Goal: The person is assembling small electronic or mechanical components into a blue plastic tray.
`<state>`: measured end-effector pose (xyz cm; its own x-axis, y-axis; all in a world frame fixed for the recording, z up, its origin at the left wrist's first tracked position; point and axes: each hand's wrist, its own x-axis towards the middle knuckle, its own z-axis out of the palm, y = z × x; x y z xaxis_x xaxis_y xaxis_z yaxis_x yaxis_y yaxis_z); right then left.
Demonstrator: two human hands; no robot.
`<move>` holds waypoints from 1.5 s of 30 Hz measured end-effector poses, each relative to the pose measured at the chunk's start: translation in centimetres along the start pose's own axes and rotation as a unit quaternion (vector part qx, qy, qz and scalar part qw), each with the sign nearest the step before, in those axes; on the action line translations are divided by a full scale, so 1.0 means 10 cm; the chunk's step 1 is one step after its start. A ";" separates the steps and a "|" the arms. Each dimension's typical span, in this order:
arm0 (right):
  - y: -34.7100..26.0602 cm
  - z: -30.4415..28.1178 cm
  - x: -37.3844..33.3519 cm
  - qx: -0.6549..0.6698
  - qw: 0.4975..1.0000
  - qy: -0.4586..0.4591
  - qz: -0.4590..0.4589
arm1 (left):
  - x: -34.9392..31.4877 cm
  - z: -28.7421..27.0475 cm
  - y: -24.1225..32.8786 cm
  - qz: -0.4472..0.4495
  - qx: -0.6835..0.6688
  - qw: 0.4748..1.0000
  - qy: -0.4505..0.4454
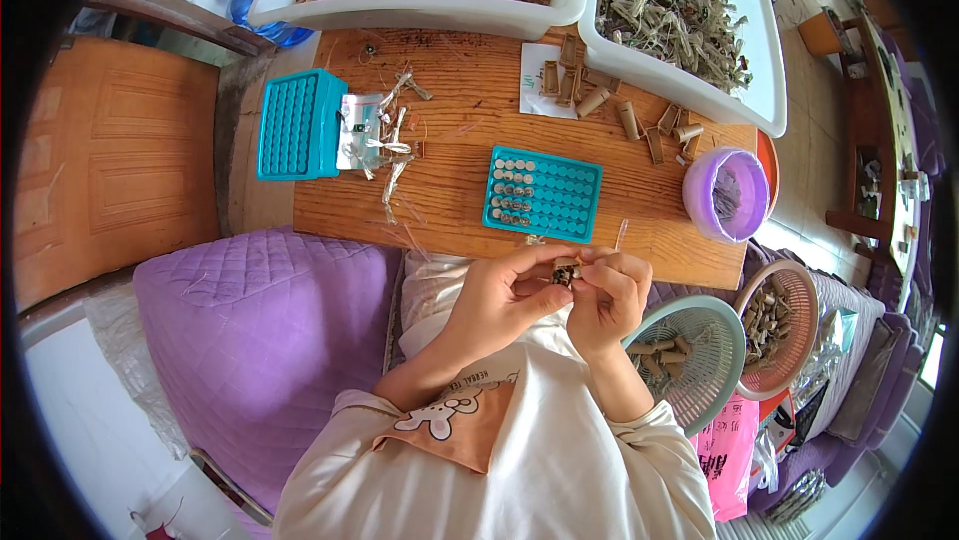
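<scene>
In front of my lap, my left hand (pixel 514 290) and my right hand (pixel 611 298) come together around a small tan casing (pixel 566 265) with dark parts showing in it. Fingers of both hands pinch it, so much of it is hidden. Just beyond them on the wooden table (pixel 450 155) lies a turquoise tray (pixel 571 196) with round pockets. Its left columns hold several small round silvery pieces (pixel 512 178); the pockets to the right show bare turquoise.
Bundles of pale wires (pixel 397 155) lie beside a turquoise pocketed box (pixel 300 127) on the left. Loose tan casings (pixel 627 120) sit at the far right, near a purple bowl (pixel 696 202). White tubs (pixel 470 17) stand behind; a green basket (pixel 734 340) and pink basket (pixel 807 340) are at right.
</scene>
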<state>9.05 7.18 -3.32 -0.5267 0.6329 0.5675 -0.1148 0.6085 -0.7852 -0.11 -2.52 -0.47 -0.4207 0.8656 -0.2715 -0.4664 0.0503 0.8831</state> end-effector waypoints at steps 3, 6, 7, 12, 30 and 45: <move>-0.01 0.01 -0.02 0.006 1.000 -0.001 0.003 | -0.01 0.00 -0.01 0.001 0.008 1.000 -0.012; -0.01 -0.03 0.01 0.013 0.999 -0.046 0.024 | 0.00 -0.02 0.00 -0.032 -0.021 0.999 -0.011; -0.01 -0.05 0.04 0.012 0.999 -0.046 0.024 | 0.00 -0.02 -0.02 -0.034 -0.042 0.999 0.004; -0.01 -0.27 0.31 0.059 0.933 -0.306 0.183 | -0.03 -0.04 -0.05 -0.048 0.036 0.998 0.023; 1.09 -0.28 0.59 -0.388 0.911 -0.134 0.037 | 0.05 -0.28 -0.05 -0.043 -0.130 0.988 -0.070; 0.20 -0.29 0.40 0.173 0.930 0.014 0.325 | 0.22 -0.05 0.05 0.084 -0.188 0.975 0.079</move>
<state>9.15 12.33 -1.93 -0.5572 0.8288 -0.0522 -0.0462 -0.0937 -0.9945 -1.65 -0.86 -0.86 -0.6172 0.7565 -0.2162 -0.6195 -0.2979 0.7262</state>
